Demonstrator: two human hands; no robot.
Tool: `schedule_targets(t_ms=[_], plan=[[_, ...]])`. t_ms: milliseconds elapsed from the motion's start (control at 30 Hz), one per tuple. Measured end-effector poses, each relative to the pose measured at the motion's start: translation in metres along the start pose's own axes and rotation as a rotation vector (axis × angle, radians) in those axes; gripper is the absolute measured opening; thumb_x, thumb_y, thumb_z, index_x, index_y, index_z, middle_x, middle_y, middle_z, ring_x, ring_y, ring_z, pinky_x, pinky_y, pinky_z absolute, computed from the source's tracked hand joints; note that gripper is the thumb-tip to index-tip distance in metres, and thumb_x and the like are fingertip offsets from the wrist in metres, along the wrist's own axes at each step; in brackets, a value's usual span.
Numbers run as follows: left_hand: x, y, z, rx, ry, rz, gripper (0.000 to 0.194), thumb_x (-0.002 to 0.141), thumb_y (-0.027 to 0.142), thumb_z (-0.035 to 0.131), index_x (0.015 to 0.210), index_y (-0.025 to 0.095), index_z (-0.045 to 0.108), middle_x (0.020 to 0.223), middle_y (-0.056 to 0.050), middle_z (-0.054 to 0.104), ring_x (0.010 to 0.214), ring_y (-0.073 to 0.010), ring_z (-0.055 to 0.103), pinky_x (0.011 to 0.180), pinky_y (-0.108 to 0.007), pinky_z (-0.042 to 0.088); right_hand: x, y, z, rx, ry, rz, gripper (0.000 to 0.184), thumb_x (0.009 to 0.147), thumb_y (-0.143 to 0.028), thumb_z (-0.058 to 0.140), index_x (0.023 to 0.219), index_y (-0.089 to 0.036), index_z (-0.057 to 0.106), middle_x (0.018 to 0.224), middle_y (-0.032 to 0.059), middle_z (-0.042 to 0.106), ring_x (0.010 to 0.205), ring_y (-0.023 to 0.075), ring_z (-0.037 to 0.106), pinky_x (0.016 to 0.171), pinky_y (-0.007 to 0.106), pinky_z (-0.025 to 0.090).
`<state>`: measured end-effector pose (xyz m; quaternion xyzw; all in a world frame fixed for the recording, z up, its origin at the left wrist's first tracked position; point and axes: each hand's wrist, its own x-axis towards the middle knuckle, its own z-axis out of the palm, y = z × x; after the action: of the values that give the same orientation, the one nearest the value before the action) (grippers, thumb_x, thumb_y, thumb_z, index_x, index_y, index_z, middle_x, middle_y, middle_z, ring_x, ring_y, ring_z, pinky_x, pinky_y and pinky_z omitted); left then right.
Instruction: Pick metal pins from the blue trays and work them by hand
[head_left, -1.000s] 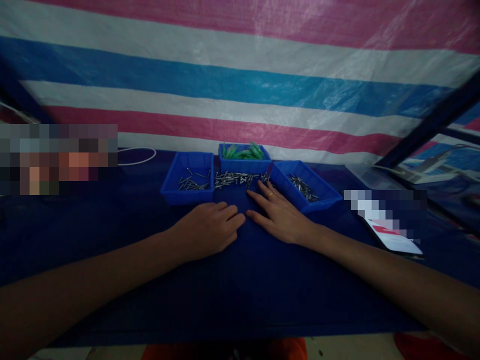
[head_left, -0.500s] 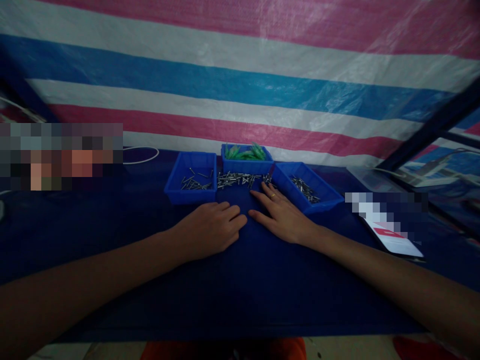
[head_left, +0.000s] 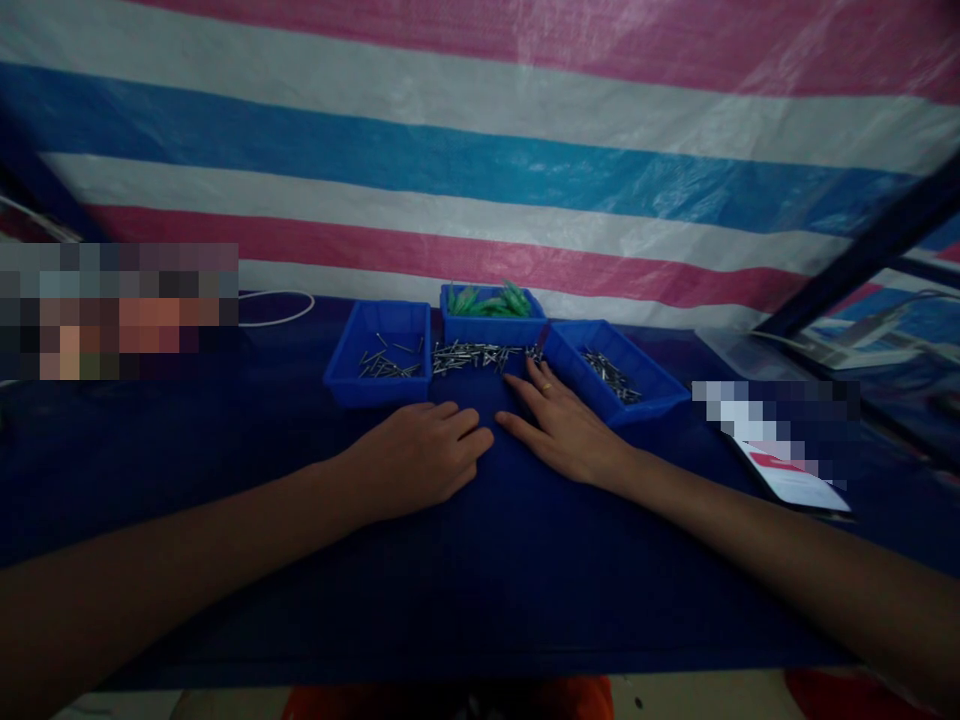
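Observation:
My left hand (head_left: 421,452) rests on the blue table with its fingers curled closed; the inside of the hand is hidden. To its right, my right hand (head_left: 564,425) lies palm down, fingers spread, with a ring on one finger. Its longest fingertips reach the right end of a row of loose silver screws or nails (head_left: 476,356); I cannot tell which kind. Similar metal pieces lie in the left blue bin (head_left: 379,392) and the right blue bin (head_left: 651,408). Behind the row, a third blue bin (head_left: 495,327) holds green pointed plastic pieces (head_left: 487,302).
A phone (head_left: 806,490) with a lit screen lies on the table (head_left: 480,590) to the right. A white cable (head_left: 289,322) loops at the back left, beside a blurred-out area. A striped plastic sheet (head_left: 480,160) hangs behind the bins.
The view has shifted very slightly. Both hands keep the same pose, and the bins and metal pieces look unchanged.

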<state>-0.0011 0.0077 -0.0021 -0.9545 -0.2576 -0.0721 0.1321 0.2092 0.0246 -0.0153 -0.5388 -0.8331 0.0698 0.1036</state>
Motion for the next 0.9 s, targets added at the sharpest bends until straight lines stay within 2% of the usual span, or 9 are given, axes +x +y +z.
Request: schedule_targets(t_ms=[233,433,667,900], plan=[[-0.0006,0.0012,-0.0020,0.024,0.005,0.012,0.012,0.087,0.020,0.046,0.095,0.017,0.054,0.082,-0.003,0.056,0.074,-0.0181,0.054,0.064,-0.030,0.043,0.0014,0.0009,0.0013,0.014,0.009,0.023,0.069,0.087,-0.059,0.035,0.138,-0.012,0.036,0.149,0.0179,0.017,0.136,0.0335,0.013,0.109,0.049,0.021],[-0.0006,0.0024,-0.0037,0.043,0.013,0.022,0.011,0.088,0.020,0.045,0.093,0.017,0.054,0.082,-0.004,0.057,0.073,-0.0179,0.053,0.063,-0.029,0.043,0.0010,0.0015,0.0027,-0.015,0.031,-0.007,0.070,0.088,-0.060,0.032,0.137,-0.012,0.037,0.146,0.0176,0.026,0.135,0.0320,0.019,0.109,0.049,0.022],[-0.0002,0.0020,-0.0032,0.035,0.006,0.022,0.010,0.088,0.021,0.046,0.092,0.017,0.054,0.082,-0.004,0.057,0.073,-0.0185,0.053,0.062,-0.030,0.043,0.0004,0.0016,0.0014,-0.026,0.046,-0.057,0.066,0.089,-0.055,0.034,0.141,-0.014,0.032,0.150,0.0147,0.016,0.137,0.0307,0.016,0.109,0.047,0.022],[-0.0001,0.0017,-0.0032,0.038,0.000,0.023,0.011,0.087,0.021,0.047,0.095,0.017,0.054,0.082,-0.004,0.057,0.073,-0.0184,0.054,0.062,-0.030,0.043,0.0010,0.0007,0.0003,-0.069,-0.007,-0.072,0.069,0.090,-0.059,0.027,0.139,-0.012,0.035,0.145,0.0177,0.028,0.135,0.0314,0.022,0.109,0.049,0.020]])
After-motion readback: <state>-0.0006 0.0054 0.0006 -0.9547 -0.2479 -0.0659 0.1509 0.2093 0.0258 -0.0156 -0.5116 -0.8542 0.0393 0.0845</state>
